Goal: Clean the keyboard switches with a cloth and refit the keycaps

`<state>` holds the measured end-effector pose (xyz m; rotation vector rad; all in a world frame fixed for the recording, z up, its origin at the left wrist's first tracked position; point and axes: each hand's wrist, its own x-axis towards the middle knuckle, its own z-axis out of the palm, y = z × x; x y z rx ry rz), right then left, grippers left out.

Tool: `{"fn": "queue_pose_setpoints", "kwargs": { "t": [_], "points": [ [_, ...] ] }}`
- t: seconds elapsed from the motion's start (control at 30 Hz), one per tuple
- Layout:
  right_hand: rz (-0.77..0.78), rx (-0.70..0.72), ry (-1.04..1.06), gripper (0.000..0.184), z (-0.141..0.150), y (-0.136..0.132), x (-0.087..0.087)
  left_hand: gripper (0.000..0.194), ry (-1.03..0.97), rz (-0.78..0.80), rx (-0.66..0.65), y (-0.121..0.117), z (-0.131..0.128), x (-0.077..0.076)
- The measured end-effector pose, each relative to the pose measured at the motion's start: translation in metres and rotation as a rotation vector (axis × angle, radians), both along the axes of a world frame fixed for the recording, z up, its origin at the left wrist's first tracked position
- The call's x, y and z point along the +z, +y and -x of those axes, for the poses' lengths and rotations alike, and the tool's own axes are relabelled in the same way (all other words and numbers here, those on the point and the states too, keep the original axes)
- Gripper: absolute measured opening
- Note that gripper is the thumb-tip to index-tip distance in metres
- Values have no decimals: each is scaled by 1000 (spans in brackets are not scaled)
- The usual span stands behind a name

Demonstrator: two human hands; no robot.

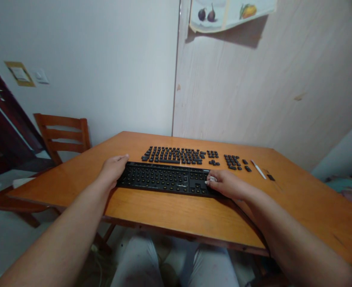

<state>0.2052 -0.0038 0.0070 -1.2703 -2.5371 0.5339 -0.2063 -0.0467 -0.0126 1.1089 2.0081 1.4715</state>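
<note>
A black keyboard (pixel 158 177) with its keycaps off lies near the table's front edge, bare switch posts showing. My left hand (pixel 113 169) grips its left end, thumb on top. Over the right part of the keyboard, my right hand (pixel 225 183) is closed, pinching a small crumpled white wad (pixel 211 179) that looks like tissue or cotton. Behind the keyboard, loose black keycaps (pixel 176 154) are laid out in keyboard order. A separate group of number-pad keycaps (pixel 232 161) sits to the right.
On the right lie a slim white stick (pixel 258 169), possibly a brush or pen, and a small black piece with thin wires (pixel 270 177). A dark cable (pixel 250 223) runs beneath my right forearm over the wooden table's (pixel 152 211) front edge. A wooden chair (pixel 63 133) stands at left.
</note>
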Motion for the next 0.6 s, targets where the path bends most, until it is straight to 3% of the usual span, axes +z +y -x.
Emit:
{"fn": "queue_pose_setpoints", "kwargs": {
  "t": [0.43,0.5,0.6],
  "points": [
    [-6,-86,-148,11,-19,5,10,47,-243,-19,-185,-8,-34,5],
    [-13,-91,-123,10,-20,3,9,48,-167,-6,-188,-5,-33,6],
    [-30,-99,-80,10,-19,0,8,46,117,-10,-125,4,-27,8]
  ]
}}
